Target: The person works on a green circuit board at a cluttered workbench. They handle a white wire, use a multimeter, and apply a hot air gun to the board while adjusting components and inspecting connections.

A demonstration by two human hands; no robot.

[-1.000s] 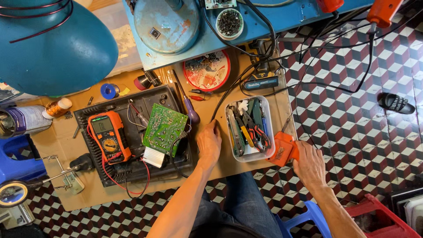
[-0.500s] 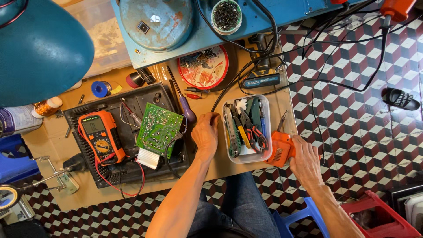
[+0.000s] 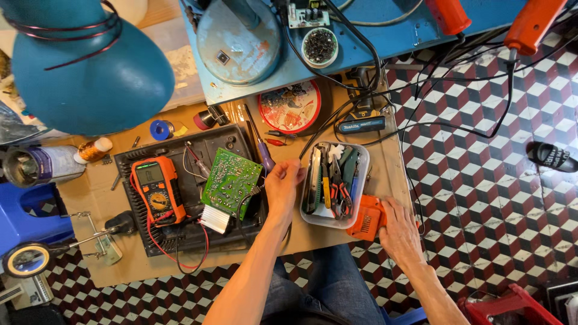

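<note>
Both hands [image 3: 283, 186] fwd, prob. loosely curled

Your right hand [image 3: 398, 232] covers the near end of the orange tool [image 3: 367, 218], so you cannot tell its full shape, and your left hand [image 3: 283, 185] hides the right edge of the black tray [image 3: 180, 238] beside the clear tool box [image 3: 335, 183]. The top edge cuts off the blue lamp shade [image 3: 84, 66] and the 2 orange handles [image 3: 533, 23] (only their lower parts show). The parts in the small round dish [image 3: 320, 46] are too small to tell apart.
</note>
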